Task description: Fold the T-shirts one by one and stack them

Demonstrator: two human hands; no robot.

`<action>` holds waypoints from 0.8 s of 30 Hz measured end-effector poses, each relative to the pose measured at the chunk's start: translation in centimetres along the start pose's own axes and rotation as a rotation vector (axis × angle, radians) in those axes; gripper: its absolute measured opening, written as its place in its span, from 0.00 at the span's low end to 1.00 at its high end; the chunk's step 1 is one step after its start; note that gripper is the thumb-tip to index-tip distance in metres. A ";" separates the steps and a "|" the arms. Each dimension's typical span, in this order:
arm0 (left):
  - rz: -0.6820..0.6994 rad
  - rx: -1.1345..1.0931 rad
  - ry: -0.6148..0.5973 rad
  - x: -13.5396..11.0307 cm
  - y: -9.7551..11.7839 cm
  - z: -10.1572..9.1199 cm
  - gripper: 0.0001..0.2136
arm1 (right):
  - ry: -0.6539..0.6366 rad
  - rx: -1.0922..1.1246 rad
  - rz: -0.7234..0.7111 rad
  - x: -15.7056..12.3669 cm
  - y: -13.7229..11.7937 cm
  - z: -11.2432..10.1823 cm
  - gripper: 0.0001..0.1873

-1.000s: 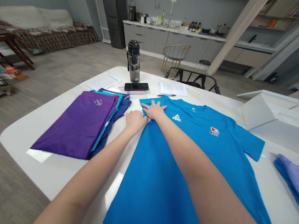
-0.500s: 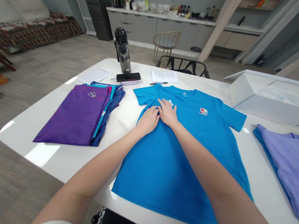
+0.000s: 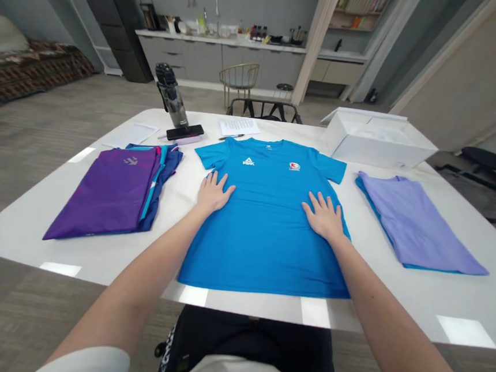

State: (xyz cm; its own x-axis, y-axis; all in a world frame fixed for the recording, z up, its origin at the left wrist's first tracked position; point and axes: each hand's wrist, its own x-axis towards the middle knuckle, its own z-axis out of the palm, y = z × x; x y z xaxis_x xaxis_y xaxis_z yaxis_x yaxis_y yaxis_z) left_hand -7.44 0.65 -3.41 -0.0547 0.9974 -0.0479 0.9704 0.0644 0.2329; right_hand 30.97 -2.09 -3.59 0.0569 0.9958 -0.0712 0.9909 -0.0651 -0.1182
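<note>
Across the white tabletop [image 3: 21, 247], a blue T-shirt [image 3: 265, 234] is lying flat and face up, collar pointing away from the person, with a small white logo [image 3: 248, 161] and a round badge [image 3: 294, 166] showing on the chest. Both hands are resting on it, palms down. The left hand [image 3: 212, 194] is sitting at the shirt's left edge, just below the sleeve, while the right hand [image 3: 324, 217] is pressing down near the opposite edge. The fingers [image 3: 316, 202] on both hands are spread wide and lying flat, not holding anything.

Just left of the shirt, a folded purple stack [image 3: 108, 194] with navy and teal layers is sitting on the tabletop. Over on the right, a folded lavender shirt [image 3: 414, 223] is lying near the sleeve. Past the collar, a pen [image 3: 230, 137] is resting along a sheet of paper [image 3: 239, 127], a phone [image 3: 185, 132] is lying by an upright bottle [image 3: 171, 95], and an open white box [image 3: 380, 141] is sitting at the far edge.
</note>
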 end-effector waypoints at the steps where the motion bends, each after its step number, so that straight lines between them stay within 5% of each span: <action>1: -0.028 0.010 0.003 0.2 0.0 0.0 0.37 | 0.007 -0.011 0.007 -0.7 1.0 0.0 0.40; 4: -0.052 0.078 0.107 0.9 0.8 -0.1 0.36 | 0.024 -0.042 -0.029 -2.6 2.2 -0.2 0.38; 7: 0.103 0.141 0.189 2.1 1.7 0.0 0.33 | 0.067 -0.063 -0.104 -4.1 1.8 -0.3 0.37; 11: 0.117 0.118 0.017 3.8 1.5 0.2 0.34 | 0.048 -0.084 -0.139 -6.1 1.5 0.2 0.36; 14: 0.060 0.095 0.014 3.4 1.3 0.3 0.36 | 0.055 -0.106 -0.137 -7.6 1.9 0.4 0.37; 18: 0.271 0.124 0.093 -1.1 3.6 0.9 0.33 | 0.091 -0.118 -0.191 -9.0 1.2 0.1 0.37; 24: 0.477 0.082 -0.018 -10.4 7.3 2.0 0.32 | -0.013 -0.071 -0.313 -10.8 -1.5 0.1 0.38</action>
State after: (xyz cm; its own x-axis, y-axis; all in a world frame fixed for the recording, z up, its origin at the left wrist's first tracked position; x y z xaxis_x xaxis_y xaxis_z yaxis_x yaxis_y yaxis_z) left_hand 0.69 -9.35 -3.16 0.4044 0.9141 0.0286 0.9016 -0.4037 0.1555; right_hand 28.87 -12.75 -2.78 -0.2527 0.9660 -0.0554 0.9662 0.2489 -0.0673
